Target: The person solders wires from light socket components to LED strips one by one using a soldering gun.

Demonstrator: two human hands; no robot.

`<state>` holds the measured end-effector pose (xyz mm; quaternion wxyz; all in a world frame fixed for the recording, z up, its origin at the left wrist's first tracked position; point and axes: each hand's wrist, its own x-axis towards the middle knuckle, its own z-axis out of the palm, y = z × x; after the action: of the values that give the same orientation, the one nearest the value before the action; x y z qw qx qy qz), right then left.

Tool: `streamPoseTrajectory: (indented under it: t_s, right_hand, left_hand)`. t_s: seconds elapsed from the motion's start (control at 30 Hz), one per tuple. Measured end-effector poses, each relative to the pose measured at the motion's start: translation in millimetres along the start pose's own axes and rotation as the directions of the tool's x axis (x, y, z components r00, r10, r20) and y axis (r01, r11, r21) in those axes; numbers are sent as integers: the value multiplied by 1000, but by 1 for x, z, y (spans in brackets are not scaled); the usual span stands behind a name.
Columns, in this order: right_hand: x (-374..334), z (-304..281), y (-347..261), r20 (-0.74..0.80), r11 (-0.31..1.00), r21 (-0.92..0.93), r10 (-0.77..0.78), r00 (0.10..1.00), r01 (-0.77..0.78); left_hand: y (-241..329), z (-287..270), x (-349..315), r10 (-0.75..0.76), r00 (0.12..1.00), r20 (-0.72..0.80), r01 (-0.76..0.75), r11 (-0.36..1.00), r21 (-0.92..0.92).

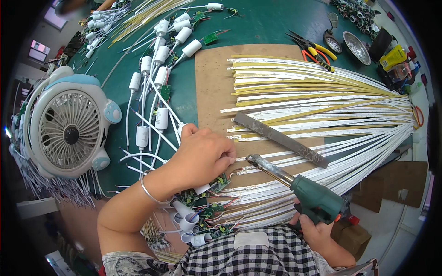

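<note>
My left hand [202, 154], with a bangle on the wrist, is closed in a pinch at the left ends of the white light strips [276, 158]. What its fingertips hold is hidden. My right hand [315, 230] grips a green soldering gun [317, 198] by its handle. The gun's dark tip points left over the strips, a short way right of my left fingers and apart from them. Below my left hand lie small green circuit boards [212, 211] with thin wires running to strip ends, next to white cylindrical housings [188, 223].
A grey metal bar [282, 140] lies diagonally across strips on a brown board [212, 83]. Pliers [313, 49] and a metal bowl [357, 47] sit at the far right. A white fan [69, 129] stands left, beside corded white housings [161, 118] on the green table [262, 23].
</note>
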<state>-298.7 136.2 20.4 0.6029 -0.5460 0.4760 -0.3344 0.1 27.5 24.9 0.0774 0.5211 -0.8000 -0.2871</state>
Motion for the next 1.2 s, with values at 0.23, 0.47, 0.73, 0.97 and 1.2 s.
streamPoseTrajectory:
  t_s: [0.23, 0.47, 0.73, 0.97, 1.2]
  right_hand:
    - [-1, 0, 0, -6, 1000, 4, 21, 1000, -21]
    - [4, 0, 1, 52, 1000, 6, -26, 998, 26]
    - [3, 5, 3, 60, 998, 35, 46, 997, -48]
    - [4, 4, 3, 71, 998, 9, 62, 996, -63]
    - [6, 5, 4, -6, 994, 100, -41, 999, 41]
  left_hand:
    - [8, -2, 11, -70, 985, 160, 51, 991, 122]
    - [-2, 3, 20, 25, 982, 185, -48, 992, 118]
    - [-3, 7, 16, 80, 990, 118, -92, 991, 101]
    - [-2, 6, 18, 103, 986, 129, -119, 986, 121]
    - [-1, 5, 21, 99, 985, 143, -117, 985, 124]
